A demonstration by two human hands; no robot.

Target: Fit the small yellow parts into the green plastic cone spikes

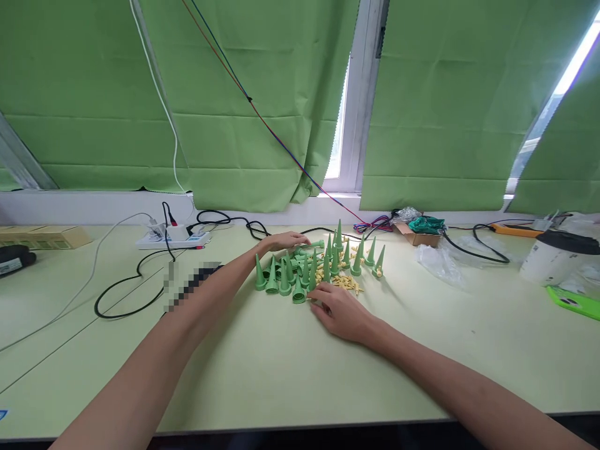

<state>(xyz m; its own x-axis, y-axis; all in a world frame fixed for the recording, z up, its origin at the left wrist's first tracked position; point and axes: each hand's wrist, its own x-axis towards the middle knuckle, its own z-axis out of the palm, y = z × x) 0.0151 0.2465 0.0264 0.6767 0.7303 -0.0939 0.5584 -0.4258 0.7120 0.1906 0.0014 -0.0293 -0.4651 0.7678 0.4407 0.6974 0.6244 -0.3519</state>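
Note:
Many green cones, among them one at the left front, stand or lie in a cluster on the pale table. Small yellow pieces are heaped among and in front of the cones. My left hand reaches over the back left of the cluster, beside a green cone lying on its side; its fingertips are too small to read. At the front of the cluster, my right hand has its fingers bent together next to a green cone; what they pinch is hard to make out.
A power strip with black cables lies at the back left. Toward the back right are a small cardboard box, clear plastic bags and an orange tool. A white cup and a green phone are at the far right.

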